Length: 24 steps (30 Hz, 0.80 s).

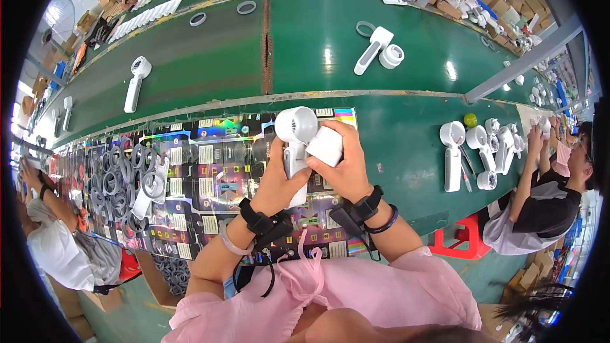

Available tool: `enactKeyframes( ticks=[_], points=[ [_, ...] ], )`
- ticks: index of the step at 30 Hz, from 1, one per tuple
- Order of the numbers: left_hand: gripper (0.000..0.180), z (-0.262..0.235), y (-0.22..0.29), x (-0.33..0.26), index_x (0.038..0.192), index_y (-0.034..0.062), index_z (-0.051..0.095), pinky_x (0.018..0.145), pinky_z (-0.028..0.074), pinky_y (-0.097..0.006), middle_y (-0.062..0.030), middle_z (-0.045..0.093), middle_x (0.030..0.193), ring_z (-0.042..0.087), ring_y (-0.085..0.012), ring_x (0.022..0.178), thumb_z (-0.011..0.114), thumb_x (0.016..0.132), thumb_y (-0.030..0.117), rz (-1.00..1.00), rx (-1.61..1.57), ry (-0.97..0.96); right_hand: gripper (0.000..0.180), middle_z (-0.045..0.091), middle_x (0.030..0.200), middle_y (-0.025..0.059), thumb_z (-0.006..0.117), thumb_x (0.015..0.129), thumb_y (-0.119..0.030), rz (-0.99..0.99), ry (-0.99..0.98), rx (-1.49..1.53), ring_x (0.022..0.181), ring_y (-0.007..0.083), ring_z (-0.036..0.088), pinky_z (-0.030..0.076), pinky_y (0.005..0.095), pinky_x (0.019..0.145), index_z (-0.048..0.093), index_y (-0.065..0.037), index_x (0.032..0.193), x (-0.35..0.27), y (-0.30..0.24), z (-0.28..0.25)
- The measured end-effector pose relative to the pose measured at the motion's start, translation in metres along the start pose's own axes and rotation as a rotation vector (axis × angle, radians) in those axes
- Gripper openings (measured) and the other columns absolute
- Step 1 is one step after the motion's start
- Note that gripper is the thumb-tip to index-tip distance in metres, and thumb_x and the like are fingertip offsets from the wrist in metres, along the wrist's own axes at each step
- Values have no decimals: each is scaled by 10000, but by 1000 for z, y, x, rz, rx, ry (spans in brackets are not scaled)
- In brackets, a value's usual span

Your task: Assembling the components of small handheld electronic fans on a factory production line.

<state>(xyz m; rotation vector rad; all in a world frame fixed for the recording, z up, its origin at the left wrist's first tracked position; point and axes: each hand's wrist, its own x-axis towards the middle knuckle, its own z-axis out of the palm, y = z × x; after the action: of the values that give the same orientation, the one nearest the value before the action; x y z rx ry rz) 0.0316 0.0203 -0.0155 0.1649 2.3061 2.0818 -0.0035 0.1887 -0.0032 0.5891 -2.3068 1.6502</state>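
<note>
My left hand (277,181) is closed around the handle of a white handheld fan (296,124), whose round hollow head points up and away from me. Fingers and thumb of my right hand (349,165) grip a white cup-shaped piece (326,146) close beside the fan's neck. Whether the two parts touch is hard to see, since my thumbs partly cover that spot. Both hands are above a mat of glossy printed sheets (206,152). To their left lies a heap of grey rings (114,181), with a white fan part (144,202) on its right side.
Several white fans (452,168) lie at the right, near a thin tool (467,174) and a yellow-green ball (469,120). Beyond the bench, a green conveyor (311,44) carries fans (135,86) and rings (246,7). People work left, right and opposite. A red stool (460,238) stands right.
</note>
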Motion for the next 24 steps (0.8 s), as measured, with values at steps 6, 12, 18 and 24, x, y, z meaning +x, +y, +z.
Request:
enactKeyframes(
  ticks=[6,12,18,24],
  points=[
    [849,-10,7,-5,1469,19,197,997,402,-355,-192,501,1278,529,-289,1168,655,757,78,-40,155,-320,530,472,1356,204,573,907,-393,-84,-144,141,1271,333,426,312,432,1064,544,-13,1274,8,4,-24],
    [878,-13,18,-5,1483,59,193,1013,393,-370,-184,480,1316,497,-292,1207,665,744,59,-131,66,-443,450,494,1366,196,457,987,-352,55,-403,399,1306,303,421,308,408,1078,590,-14,1253,15,8,-34],
    [767,-10,14,-6,1411,42,307,992,379,-329,-122,497,1235,500,-205,1130,661,731,67,-141,16,-455,414,615,1209,130,445,994,-311,168,-424,458,1150,219,519,381,349,1000,613,2,1208,17,7,-31],
    [749,-3,11,-15,1413,48,277,846,470,-369,-207,579,1120,609,-299,972,659,781,171,-129,128,-516,316,647,865,56,461,997,-264,390,-141,442,785,95,599,478,244,696,650,-11,994,5,22,-10]
  ],
)
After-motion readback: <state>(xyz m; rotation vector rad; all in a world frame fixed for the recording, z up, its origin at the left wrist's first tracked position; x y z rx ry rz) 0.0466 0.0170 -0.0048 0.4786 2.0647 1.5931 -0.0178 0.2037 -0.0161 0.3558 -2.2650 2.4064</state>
